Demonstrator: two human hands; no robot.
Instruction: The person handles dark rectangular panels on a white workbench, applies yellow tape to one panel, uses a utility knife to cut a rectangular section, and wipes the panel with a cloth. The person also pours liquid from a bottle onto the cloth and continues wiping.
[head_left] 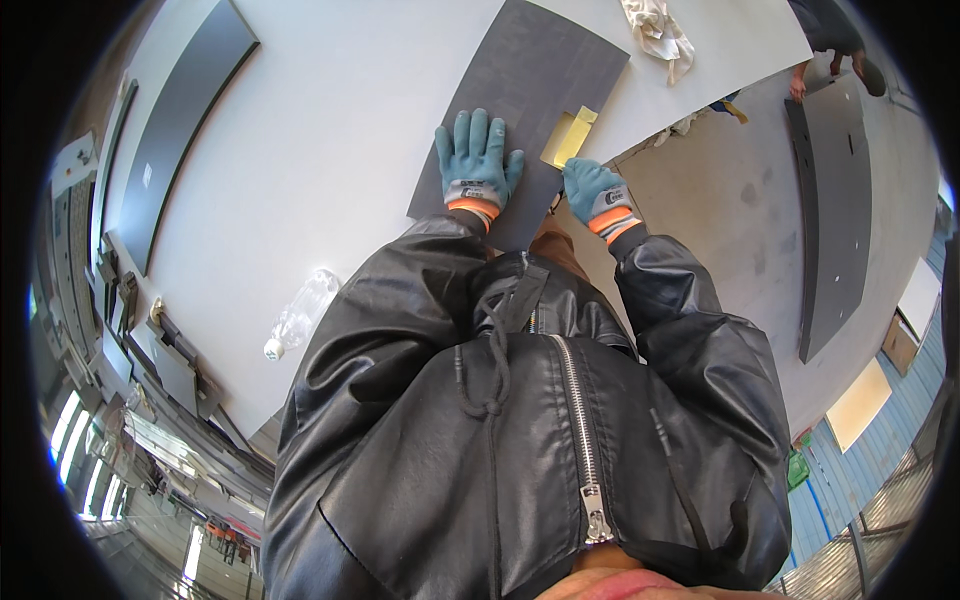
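Observation:
A dark grey flat panel (pixel 520 70) lies on the white table in front of me, its near end close to my body. My left hand (pixel 475 160), in a blue-grey work glove with an orange cuff, rests flat on the panel with its fingers stretched out. At the panel's right edge lies a yellow strip (pixel 572 138) that looks like tape or film, partly folded, its exact kind unclear. My right hand (pixel 597 192), gloved the same way, is closed at the strip's near end, fingertips pinched on it. The glove hides part of that end.
A clear plastic bottle (pixel 303 312) lies on the white table (pixel 330 130) to my left. Another long dark panel (pixel 190 120) is further left. A white cloth (pixel 660 38) sits at the far right. Beyond the table's edge, a person handles a dark panel (pixel 838 215) with holes.

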